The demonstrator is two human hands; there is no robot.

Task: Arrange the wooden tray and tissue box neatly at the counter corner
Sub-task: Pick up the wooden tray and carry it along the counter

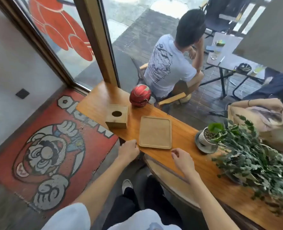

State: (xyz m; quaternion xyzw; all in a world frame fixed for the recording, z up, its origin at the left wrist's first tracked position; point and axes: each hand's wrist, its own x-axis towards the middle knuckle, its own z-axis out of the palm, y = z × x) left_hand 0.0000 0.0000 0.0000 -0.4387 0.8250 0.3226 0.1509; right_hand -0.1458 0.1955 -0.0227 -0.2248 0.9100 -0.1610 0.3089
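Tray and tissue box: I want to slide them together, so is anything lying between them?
No. In the head view only bare counter separates the wooden tray from the tissue box; the red ball sits farther back.

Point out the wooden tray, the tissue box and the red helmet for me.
wooden tray (155,132): head view, middle of its flat base.
tissue box (117,114): head view, top face at the round opening.
red helmet (140,95): head view, its rounded shell.

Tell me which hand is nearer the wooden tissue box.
Left. The left hand sits at the counter's near edge, just below the tissue box. The right hand is farther away, beyond the wooden tray's near right corner.
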